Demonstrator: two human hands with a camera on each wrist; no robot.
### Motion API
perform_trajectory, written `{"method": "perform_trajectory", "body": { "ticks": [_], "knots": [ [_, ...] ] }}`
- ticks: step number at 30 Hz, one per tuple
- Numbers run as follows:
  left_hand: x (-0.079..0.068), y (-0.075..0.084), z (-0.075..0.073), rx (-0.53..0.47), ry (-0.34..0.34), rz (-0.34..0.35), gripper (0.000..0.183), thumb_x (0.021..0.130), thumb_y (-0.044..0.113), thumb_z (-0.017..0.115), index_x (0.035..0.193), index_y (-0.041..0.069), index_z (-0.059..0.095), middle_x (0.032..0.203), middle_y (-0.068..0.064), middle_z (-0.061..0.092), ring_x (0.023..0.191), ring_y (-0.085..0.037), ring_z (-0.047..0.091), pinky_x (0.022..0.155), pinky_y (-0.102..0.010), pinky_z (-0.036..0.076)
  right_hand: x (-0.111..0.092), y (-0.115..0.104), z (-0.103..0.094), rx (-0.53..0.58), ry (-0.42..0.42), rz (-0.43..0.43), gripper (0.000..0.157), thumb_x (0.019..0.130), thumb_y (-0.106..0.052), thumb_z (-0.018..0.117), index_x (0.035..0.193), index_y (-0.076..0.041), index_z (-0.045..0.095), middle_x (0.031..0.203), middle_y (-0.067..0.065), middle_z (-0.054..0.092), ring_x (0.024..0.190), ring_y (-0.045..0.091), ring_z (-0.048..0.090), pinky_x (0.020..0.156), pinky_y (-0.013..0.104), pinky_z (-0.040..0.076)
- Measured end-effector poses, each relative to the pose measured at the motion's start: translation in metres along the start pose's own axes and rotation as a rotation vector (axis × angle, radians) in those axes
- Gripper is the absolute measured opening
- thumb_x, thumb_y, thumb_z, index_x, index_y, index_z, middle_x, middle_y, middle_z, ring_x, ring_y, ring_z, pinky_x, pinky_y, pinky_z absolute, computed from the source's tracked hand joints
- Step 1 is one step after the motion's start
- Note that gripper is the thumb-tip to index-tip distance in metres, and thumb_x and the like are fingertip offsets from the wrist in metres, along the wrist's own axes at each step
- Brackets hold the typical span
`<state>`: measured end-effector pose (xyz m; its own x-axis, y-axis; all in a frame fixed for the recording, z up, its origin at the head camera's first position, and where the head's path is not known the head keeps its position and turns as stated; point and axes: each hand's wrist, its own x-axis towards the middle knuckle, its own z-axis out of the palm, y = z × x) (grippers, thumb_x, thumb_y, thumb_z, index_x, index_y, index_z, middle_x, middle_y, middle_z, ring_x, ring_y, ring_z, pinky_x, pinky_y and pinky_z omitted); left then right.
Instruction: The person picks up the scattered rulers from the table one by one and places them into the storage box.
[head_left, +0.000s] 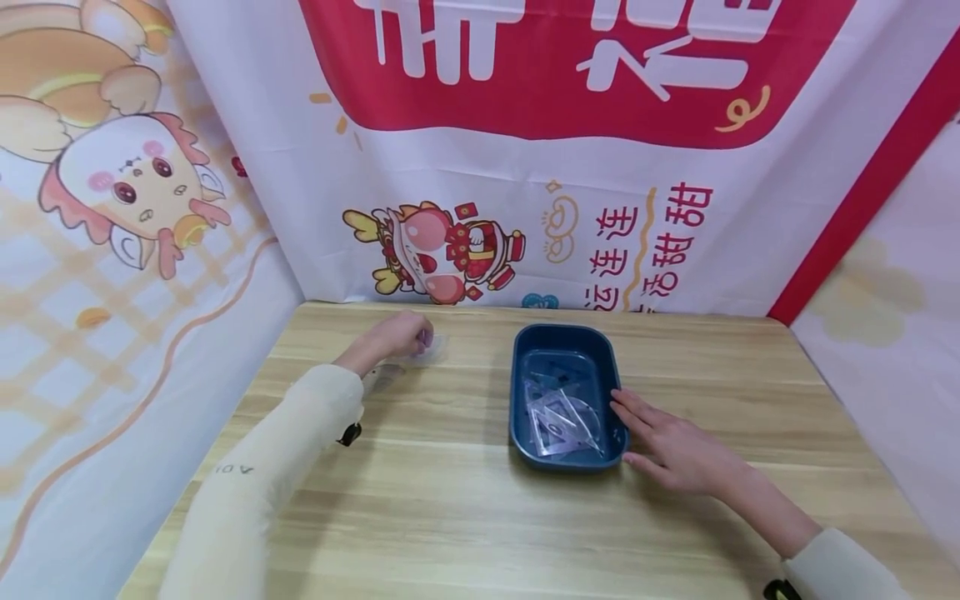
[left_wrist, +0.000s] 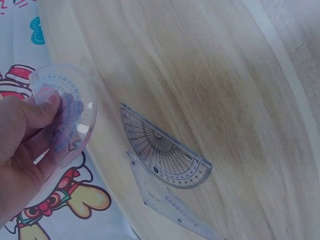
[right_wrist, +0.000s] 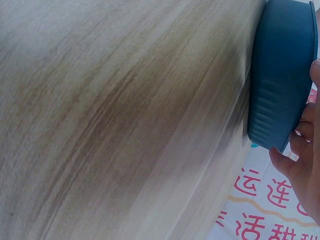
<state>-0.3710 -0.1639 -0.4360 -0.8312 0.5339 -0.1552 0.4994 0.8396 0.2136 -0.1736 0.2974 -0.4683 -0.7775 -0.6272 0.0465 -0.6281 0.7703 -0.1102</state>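
My left hand (head_left: 397, 335) pinches a clear protractor (left_wrist: 82, 107) between thumb and fingers, near the back left of the table. Below it in the left wrist view, a second clear protractor (left_wrist: 167, 150) lies on the wood, partly over a transparent set square (left_wrist: 172, 207). My right hand (head_left: 678, 450) rests its extended fingers against the right side of a dark blue plastic bin (head_left: 517, 400). Clear drawing pieces (head_left: 562, 421), some with purple tint, lie in the bin; their overlap hides the exact shapes. From the right wrist, the bin's outer wall (right_wrist: 280, 75) shows beside the fingertips.
The light wood table (head_left: 450, 508) carries the bin right of centre. A printed white and red cloth (head_left: 465, 167) hangs along the back edge, and patterned cloths stand at the left (head_left: 135, 350) and right (head_left: 885, 317) sides.
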Motion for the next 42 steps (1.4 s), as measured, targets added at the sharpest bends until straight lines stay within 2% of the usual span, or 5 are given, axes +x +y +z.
{"method": "perform_trajectory", "body": {
  "ticks": [8,17,23,32,42],
  "knots": [
    [-0.009,0.013,-0.008,-0.017,0.049,0.072,0.011,0.084,0.0,0.069,0.084,0.011,0.074,0.08,-0.001,0.071,0.074,-0.014,0.063,0.072,-0.032,0.056,-0.001,0.0,0.001,0.013,-0.001,0.005,0.073,0.1,-0.052,0.05,0.155,-0.008,0.033,0.165,0.011,0.024,0.148,0.029,0.035,0.109,0.049,0.045],
    [-0.021,0.032,-0.022,-0.095,0.072,0.144,0.015,0.081,-0.002,0.067,0.087,0.008,0.078,0.08,-0.002,0.074,0.066,-0.008,0.066,0.068,-0.027,0.058,0.0,0.001,-0.001,0.0,-0.014,0.024,0.075,0.1,-0.057,0.047,0.155,-0.009,0.033,0.166,0.01,0.023,0.148,0.03,0.036,0.108,0.051,0.046],
    [-0.027,0.053,-0.031,-0.112,0.083,0.17,0.015,0.084,0.0,0.068,0.092,0.008,0.079,0.08,0.0,0.075,0.066,-0.006,0.067,0.064,-0.022,0.058,-0.001,0.001,-0.001,0.0,-0.011,0.018,0.074,0.1,-0.054,0.049,0.155,-0.008,0.033,0.166,0.011,0.024,0.148,0.03,0.036,0.109,0.05,0.046],
    [-0.036,0.089,-0.038,-0.157,0.07,0.235,0.016,0.085,-0.003,0.067,0.092,0.006,0.079,0.082,-0.002,0.075,0.069,-0.007,0.068,0.063,-0.021,0.057,-0.001,0.0,-0.001,0.002,-0.003,0.009,0.073,0.1,-0.052,0.051,0.155,-0.008,0.033,0.165,0.011,0.024,0.147,0.03,0.037,0.107,0.051,0.047],
    [-0.039,0.119,-0.047,-0.177,0.012,0.249,0.013,0.088,0.001,0.069,0.094,0.008,0.078,0.087,-0.001,0.075,0.073,-0.008,0.067,0.067,-0.021,0.058,-0.001,-0.001,-0.001,0.025,-0.012,0.014,0.073,0.099,-0.052,0.052,0.155,-0.007,0.033,0.166,0.011,0.024,0.147,0.03,0.037,0.107,0.052,0.046]
  ]
}}
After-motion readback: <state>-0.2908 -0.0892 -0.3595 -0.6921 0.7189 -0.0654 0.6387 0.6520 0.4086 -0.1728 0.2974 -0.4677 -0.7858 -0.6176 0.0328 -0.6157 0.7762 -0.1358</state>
